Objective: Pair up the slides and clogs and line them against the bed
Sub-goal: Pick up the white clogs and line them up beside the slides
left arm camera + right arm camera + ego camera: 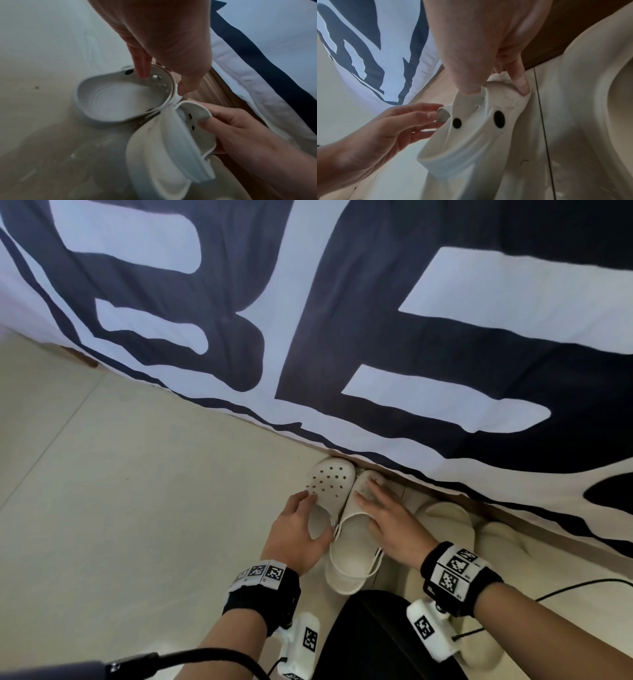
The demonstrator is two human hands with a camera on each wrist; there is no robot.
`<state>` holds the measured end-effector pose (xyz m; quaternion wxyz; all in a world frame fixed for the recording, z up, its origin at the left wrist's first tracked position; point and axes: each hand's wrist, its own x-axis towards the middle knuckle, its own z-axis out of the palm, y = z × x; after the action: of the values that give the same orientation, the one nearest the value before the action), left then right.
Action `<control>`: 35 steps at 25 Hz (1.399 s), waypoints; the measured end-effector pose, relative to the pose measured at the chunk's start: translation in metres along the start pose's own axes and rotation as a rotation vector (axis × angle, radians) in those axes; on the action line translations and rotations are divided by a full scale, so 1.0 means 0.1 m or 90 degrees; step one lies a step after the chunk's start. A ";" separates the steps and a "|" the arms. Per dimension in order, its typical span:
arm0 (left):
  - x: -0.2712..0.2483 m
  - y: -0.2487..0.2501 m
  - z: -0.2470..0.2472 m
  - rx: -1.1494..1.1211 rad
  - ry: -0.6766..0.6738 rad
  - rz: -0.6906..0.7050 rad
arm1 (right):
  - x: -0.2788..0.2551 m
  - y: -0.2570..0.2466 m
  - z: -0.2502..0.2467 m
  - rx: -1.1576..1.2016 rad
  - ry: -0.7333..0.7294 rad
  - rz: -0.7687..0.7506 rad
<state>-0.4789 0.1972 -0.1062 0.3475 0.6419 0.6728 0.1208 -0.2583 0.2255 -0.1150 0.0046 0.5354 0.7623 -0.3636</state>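
A big bed (342, 320) with a white cover and dark blue shapes is filling the top of the head view. Below it, the pale tiled floor (120, 491) is carrying the shoes. Two cream foam slides (445, 518) are sitting side by side, toes near the bed, just right of the clogs. The left white rubber clog with holes (330, 484) is lying with its toe touching the bed edge. The right white rubber clog (349, 542) is sitting just beside it. The left hand (298, 537) is holding the left clog, its fingers (141, 65) curling inside the opening. The right hand (394, 525) is gripping the right clog's top, thumb inside the opening.
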 end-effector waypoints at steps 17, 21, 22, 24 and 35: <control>-0.57 0.02 -0.36 0.070 -0.147 -0.104 | -0.45 -0.07 -0.18 0.111 -0.002 0.065; -0.77 0.01 -0.47 0.148 -0.183 -0.128 | -1.17 0.08 -0.32 0.117 0.141 0.185; -0.77 0.04 -0.49 0.163 -0.185 -0.128 | -1.38 0.15 -0.37 0.137 0.161 0.222; -0.82 0.20 -0.58 0.176 -0.169 -0.108 | -1.90 0.25 -0.48 0.177 0.184 0.300; -0.73 0.40 -0.54 0.261 -0.152 -0.089 | -2.48 0.61 -0.56 0.300 0.181 0.440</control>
<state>-0.4861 0.1497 -0.0197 0.2948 0.6606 0.6801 -0.1189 -0.0811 0.0656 -0.0088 -0.1011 0.7899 0.4281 -0.4272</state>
